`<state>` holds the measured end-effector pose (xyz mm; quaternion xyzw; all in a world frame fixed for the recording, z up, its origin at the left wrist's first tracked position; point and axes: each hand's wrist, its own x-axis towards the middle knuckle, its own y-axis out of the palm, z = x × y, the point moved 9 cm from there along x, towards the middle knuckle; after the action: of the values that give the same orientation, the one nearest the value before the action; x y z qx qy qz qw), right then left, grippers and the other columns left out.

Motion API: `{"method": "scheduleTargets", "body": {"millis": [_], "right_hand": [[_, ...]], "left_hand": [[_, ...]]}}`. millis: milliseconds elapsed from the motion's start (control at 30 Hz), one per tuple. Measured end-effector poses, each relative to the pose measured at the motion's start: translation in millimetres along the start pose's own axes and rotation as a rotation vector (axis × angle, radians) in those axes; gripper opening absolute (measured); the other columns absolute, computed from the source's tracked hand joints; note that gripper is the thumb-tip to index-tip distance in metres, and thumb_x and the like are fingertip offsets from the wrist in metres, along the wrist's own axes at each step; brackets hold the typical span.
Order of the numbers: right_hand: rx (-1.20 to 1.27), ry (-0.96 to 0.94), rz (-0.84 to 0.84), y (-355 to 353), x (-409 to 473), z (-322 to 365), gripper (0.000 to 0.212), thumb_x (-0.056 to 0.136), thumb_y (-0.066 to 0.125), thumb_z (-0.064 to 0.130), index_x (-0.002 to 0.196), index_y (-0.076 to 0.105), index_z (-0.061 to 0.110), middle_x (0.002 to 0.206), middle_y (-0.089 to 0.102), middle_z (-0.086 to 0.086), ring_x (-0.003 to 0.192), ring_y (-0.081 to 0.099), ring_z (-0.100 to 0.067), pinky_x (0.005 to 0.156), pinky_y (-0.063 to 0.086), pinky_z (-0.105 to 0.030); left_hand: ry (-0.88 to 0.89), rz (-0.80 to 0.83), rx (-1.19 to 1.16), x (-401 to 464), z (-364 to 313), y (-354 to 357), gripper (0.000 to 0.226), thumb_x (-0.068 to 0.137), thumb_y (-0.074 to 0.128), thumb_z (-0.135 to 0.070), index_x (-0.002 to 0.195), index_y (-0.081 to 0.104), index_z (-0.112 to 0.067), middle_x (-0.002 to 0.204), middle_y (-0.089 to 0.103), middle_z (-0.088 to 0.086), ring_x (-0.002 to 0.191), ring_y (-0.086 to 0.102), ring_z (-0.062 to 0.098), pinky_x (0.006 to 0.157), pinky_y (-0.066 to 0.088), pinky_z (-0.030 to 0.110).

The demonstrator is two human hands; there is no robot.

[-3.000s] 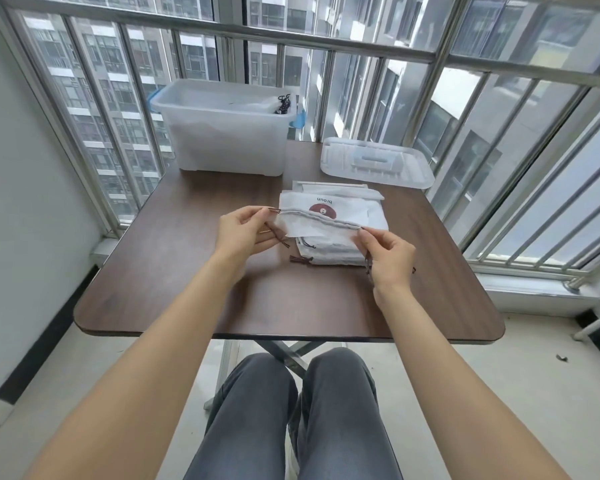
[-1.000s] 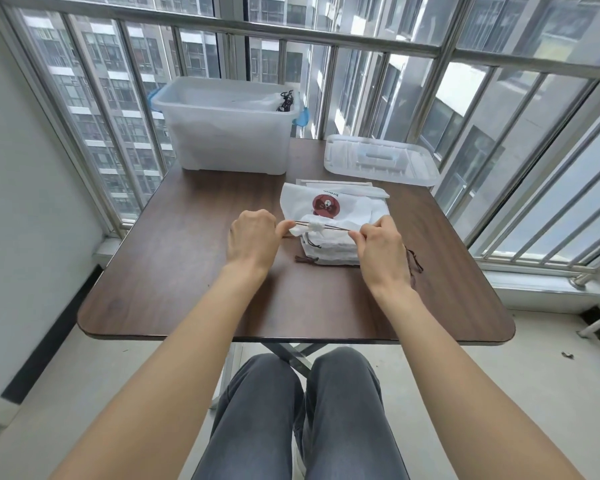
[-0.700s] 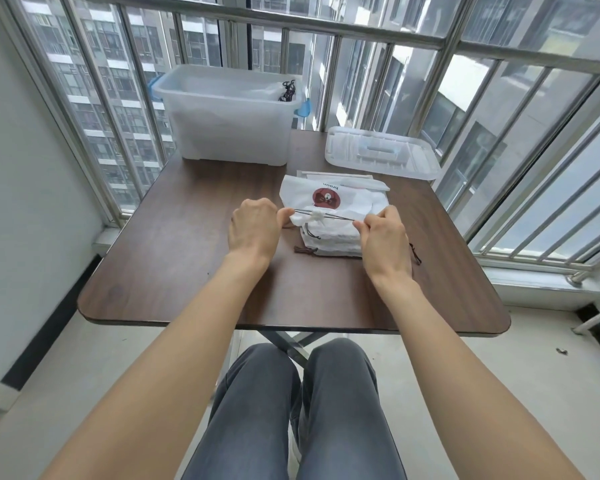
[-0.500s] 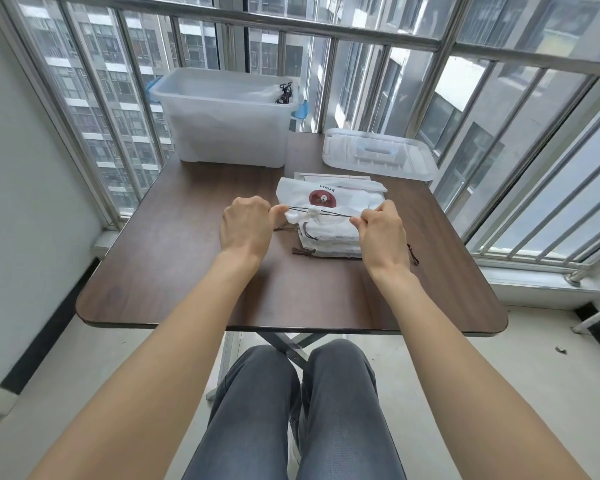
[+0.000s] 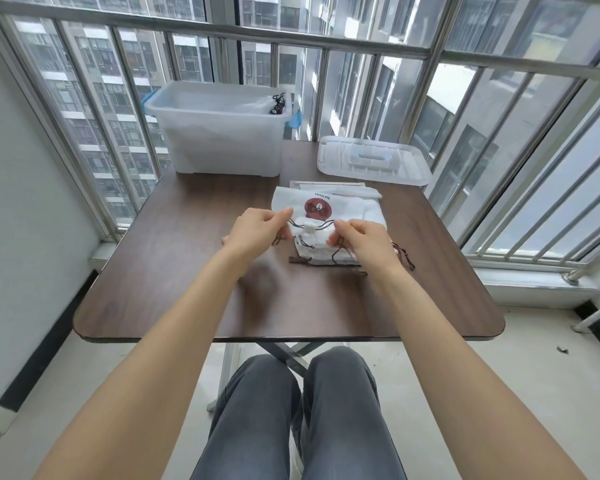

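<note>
A white drawstring pouch (image 5: 347,209) with a red round print lies on top of a stack of like pouches (image 5: 326,252) on the brown table (image 5: 174,271). Its mouth is gathered into a small bunch between my hands. My left hand (image 5: 257,230) pinches the dark brown drawstring on the left of the bunch. My right hand (image 5: 361,237) pinches the drawstring on the right. Loose cord ends hang below both hands.
A translucent plastic bin (image 5: 222,133) stands at the table's far left, with something dark and white inside. Its lid (image 5: 373,161) lies flat at the far right. Metal railing bars (image 5: 326,36) and windows close in the table on three sides. My knees are under the front edge.
The pouch mouth went from spread wide to cinched as both hands pulled the cords apart. Now the hands have come closer together and the cords are slack.
</note>
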<state>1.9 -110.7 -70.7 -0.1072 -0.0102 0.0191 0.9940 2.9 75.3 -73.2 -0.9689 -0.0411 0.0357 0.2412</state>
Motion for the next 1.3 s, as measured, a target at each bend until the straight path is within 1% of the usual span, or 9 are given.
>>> {"method": "scheduleTargets", "body": {"millis": [100, 200, 333, 567, 700, 867, 1067, 1200, 1300], "right_hand": [[0.225, 0.061, 0.074, 8, -1, 3, 0.028, 0.094, 0.051, 0.018, 0.07, 0.061, 0.01, 0.075, 0.066, -0.005, 0.07, 0.063, -0.012, 0.076, 0.049, -0.021], [0.36, 0.177, 0.161, 19, -8, 3, 0.023, 0.094, 0.05, 0.021, 0.074, 0.059, 0.013, 0.081, 0.066, -0.002, 0.072, 0.067, -0.016, 0.061, 0.046, -0.022], [0.506, 0.211, 0.218, 25, -15, 8, 0.025, 0.096, 0.044, 0.019, 0.079, 0.061, 0.011, 0.086, 0.066, -0.005, 0.068, 0.066, -0.013, 0.052, 0.047, -0.02], [0.576, 0.284, 0.387, 44, -24, 10, 0.021, 0.097, 0.044, 0.024, 0.083, 0.056, 0.014, 0.086, 0.069, -0.003, 0.074, 0.069, -0.01, 0.037, 0.033, -0.01], [0.601, 0.333, 0.49, 57, -32, 6, 0.017, 0.097, 0.045, 0.024, 0.089, 0.059, 0.016, 0.081, 0.069, -0.001, 0.076, 0.07, -0.014, 0.042, 0.041, -0.01], [0.636, 0.331, 0.474, 57, -30, -1, 0.014, 0.096, 0.048, 0.018, 0.087, 0.058, 0.013, 0.077, 0.064, 0.0, 0.09, 0.065, -0.023, 0.061, 0.054, -0.016], [0.468, 0.258, 0.477, 54, -25, 4, 0.019, 0.095, 0.047, 0.01, 0.083, 0.059, 0.005, 0.078, 0.062, -0.007, 0.074, 0.066, -0.018, 0.08, 0.054, -0.023], [0.031, 0.044, 0.328, 38, -14, 13, 0.029, 0.093, 0.052, 0.015, 0.066, 0.063, 0.012, 0.067, 0.061, 0.005, 0.067, 0.056, -0.006, 0.071, 0.046, -0.016], [-0.401, -0.173, 0.159, 24, -10, 25, 0.025, 0.087, 0.062, 0.023, 0.065, 0.069, 0.015, 0.085, 0.053, 0.003, 0.078, 0.05, -0.007, 0.074, 0.036, -0.011]], "left_hand": [[0.009, 0.194, -0.201, -12, -15, 20, 0.033, 0.097, 0.048, -0.033, 0.075, 0.068, -0.018, 0.085, 0.064, -0.003, 0.08, 0.05, 0.014, 0.071, 0.036, 0.022], [-0.026, 0.33, -0.484, -20, -22, 38, 0.027, 0.098, 0.046, -0.024, 0.092, 0.069, -0.011, 0.094, 0.068, -0.001, 0.081, 0.057, 0.013, 0.075, 0.04, 0.025], [-0.059, 0.255, -0.65, -14, -18, 39, 0.026, 0.097, 0.047, -0.024, 0.098, 0.071, -0.015, 0.104, 0.068, -0.002, 0.082, 0.054, 0.014, 0.077, 0.037, 0.027], [-0.103, 0.256, -0.791, -22, -22, 44, 0.023, 0.096, 0.048, -0.032, 0.103, 0.068, -0.023, 0.102, 0.066, -0.014, 0.055, 0.051, 0.003, 0.047, 0.043, 0.015], [-0.132, 0.246, -0.906, -21, -23, 47, 0.022, 0.094, 0.051, -0.035, 0.1, 0.069, -0.024, 0.083, 0.057, -0.009, 0.058, 0.047, 0.006, 0.05, 0.046, 0.02], [-0.116, 0.265, -0.983, -22, -24, 45, 0.026, 0.096, 0.046, -0.035, 0.111, 0.063, -0.022, 0.097, 0.062, -0.012, 0.075, 0.058, -0.002, 0.06, 0.044, 0.016], [-0.124, 0.218, -1.164, -19, -23, 37, 0.021, 0.097, 0.047, -0.028, 0.1, 0.066, -0.019, 0.111, 0.068, -0.008, 0.098, 0.063, 0.005, 0.068, 0.049, 0.012], [-0.166, 0.22, -1.284, -15, -15, 36, 0.018, 0.096, 0.048, -0.023, 0.106, 0.064, -0.022, 0.112, 0.066, -0.003, 0.075, 0.064, 0.003, 0.047, 0.047, 0.01], [-0.167, 0.234, -1.2, -16, -12, 40, 0.034, 0.093, 0.04, -0.004, 0.11, 0.062, -0.023, 0.112, 0.065, -0.002, 0.063, 0.056, 0.003, 0.038, 0.038, 0.011]]}}
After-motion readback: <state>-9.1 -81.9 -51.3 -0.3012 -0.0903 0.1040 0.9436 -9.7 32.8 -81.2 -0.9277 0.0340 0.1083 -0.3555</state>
